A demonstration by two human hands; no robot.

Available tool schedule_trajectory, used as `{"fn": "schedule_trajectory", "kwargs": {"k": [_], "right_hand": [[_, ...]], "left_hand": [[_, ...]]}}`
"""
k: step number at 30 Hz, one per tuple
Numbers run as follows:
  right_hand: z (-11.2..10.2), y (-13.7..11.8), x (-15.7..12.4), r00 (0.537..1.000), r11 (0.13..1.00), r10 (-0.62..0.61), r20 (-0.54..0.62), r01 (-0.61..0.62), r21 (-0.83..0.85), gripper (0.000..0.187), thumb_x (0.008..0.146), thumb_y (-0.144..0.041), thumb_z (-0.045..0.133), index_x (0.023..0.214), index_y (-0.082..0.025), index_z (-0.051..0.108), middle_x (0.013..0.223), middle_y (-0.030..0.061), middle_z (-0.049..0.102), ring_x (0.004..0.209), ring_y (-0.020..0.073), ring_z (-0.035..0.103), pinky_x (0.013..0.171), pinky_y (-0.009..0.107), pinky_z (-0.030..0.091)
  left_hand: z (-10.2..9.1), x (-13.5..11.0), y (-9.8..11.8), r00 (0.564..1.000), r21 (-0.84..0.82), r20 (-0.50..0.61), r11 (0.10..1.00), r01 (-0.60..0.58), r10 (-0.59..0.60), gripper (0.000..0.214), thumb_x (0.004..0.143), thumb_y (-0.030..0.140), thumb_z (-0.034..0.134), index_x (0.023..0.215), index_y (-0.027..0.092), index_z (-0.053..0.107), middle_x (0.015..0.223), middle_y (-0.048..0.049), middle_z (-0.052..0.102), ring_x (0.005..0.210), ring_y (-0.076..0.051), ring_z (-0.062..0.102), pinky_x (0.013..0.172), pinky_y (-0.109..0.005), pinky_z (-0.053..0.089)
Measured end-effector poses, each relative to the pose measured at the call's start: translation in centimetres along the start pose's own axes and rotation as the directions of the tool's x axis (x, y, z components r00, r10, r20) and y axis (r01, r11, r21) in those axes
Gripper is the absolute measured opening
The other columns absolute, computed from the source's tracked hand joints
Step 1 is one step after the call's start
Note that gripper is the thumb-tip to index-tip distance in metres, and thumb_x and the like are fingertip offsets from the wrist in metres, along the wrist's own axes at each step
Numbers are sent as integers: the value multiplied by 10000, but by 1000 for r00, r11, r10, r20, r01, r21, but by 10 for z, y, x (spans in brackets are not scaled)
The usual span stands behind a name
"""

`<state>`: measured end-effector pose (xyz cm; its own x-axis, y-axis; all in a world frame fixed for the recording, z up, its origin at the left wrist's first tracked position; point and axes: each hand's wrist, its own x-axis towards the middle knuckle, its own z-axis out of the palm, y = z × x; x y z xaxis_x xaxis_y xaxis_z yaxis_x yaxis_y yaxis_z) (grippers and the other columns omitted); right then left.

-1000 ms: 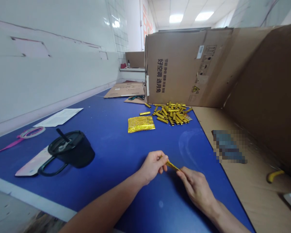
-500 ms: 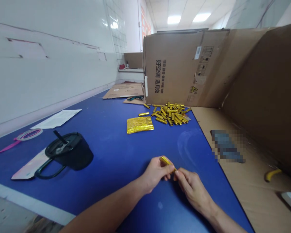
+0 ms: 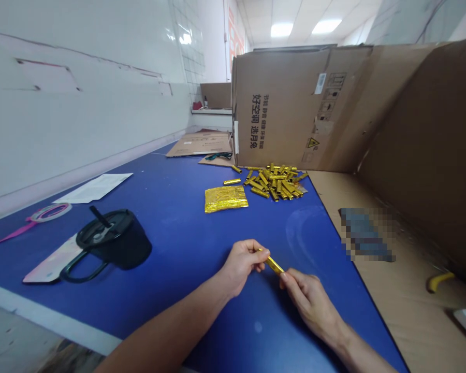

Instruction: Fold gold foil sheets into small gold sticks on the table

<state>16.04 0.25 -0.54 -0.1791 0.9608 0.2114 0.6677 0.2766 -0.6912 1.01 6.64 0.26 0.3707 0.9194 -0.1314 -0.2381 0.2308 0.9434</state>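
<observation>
Between my two hands, just above the blue table (image 3: 186, 233), is a slim gold foil tube (image 3: 274, 264), slanting down to the right. My left hand (image 3: 245, 261) pinches its upper left end between thumb and fingers. At the lower right end, my right hand (image 3: 302, 292) grips it with thumb and fingertips. Farther back lies a flat gold foil packet (image 3: 226, 199). Behind it and to the right is a heap of similar gold tubes (image 3: 278, 182), with a single gold tube (image 3: 232, 182) lying apart from the heap.
A dark lidded mug (image 3: 118, 241) with a straw stands at left, beside a phone-like slab (image 3: 48, 264), a tape roll (image 3: 52, 212) and white paper (image 3: 97, 188). A large cardboard box (image 3: 287, 109) rises behind the heap. Cardboard at right carries a yellow curved object (image 3: 439, 281).
My left hand has slid up and left along the gold tube, so more of it shows between my hands. My right hand has stayed nearly in place. The view has shifted slightly.
</observation>
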Motion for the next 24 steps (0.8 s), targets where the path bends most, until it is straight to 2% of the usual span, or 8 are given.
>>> {"fn": "schedule_trajectory", "kwargs": {"k": [3,6,9,11,13,16,20,24], "right_hand": [[0,6,-1,997,989,-56,-58,47,-138,365,853,-341,297,566,-178,451,478,-42,365,433,84,321,455,219,276],[-2,8,-1,996,982,-63,-68,50,-182,320,843,-341,333,601,-184,472,514,-27,427,455,90,357,481,226,297],[-6,6,1,999,998,30,-25,-32,-60,278,830,-371,356,660,-188,478,538,-33,439,482,95,383,478,212,314],[-7,3,2,996,995,88,22,-89,37,302,830,-394,341,645,-185,454,529,-45,403,482,92,367,458,202,306],[-7,2,3,992,989,104,71,-111,101,323,831,-402,330,625,-180,441,525,-52,373,484,88,351,451,196,297],[-5,0,3,991,984,80,105,-95,150,322,830,-389,336,629,-171,461,534,-54,354,495,88,338,464,196,289],[-2,-1,2,995,985,71,68,-80,150,333,821,-385,350,581,-170,436,529,-55,294,495,89,294,464,204,265],[-4,0,1,991,976,113,76,-125,178,333,824,-399,341,597,-172,431,536,-56,277,487,85,275,449,202,252]], "left_hand": [[-2,1,1,999,176,34,984,-16,10,217,654,321,596,631,115,534,477,30,478,401,-42,393,402,-170,271],[-4,2,2,998,236,53,972,16,-29,177,691,299,538,699,122,529,498,33,479,387,-41,382,380,-164,261],[-3,1,1,997,242,62,968,-65,52,141,671,230,530,769,127,526,554,36,477,434,-48,420,417,-166,318],[0,0,-2,987,258,110,956,-139,113,165,667,202,525,816,132,525,586,37,474,465,-51,441,451,-174,352],[4,-2,-6,977,266,170,949,-169,126,194,668,184,521,856,139,521,610,35,481,486,-55,454,475,-182,373],[10,-6,-13,975,271,205,953,-137,82,177,661,183,531,831,135,517,581,36,484,481,-63,456,469,-191,382],[12,-8,-15,984,307,166,945,-110,60,124,656,237,560,667,127,503,484,41,461,429,-63,433,419,-183,349],[6,-5,-10,988,273,135,955,-113,78,166,650,273,587,655,125,513,490,28,498,403,-56,432,390,-172,327]]}}
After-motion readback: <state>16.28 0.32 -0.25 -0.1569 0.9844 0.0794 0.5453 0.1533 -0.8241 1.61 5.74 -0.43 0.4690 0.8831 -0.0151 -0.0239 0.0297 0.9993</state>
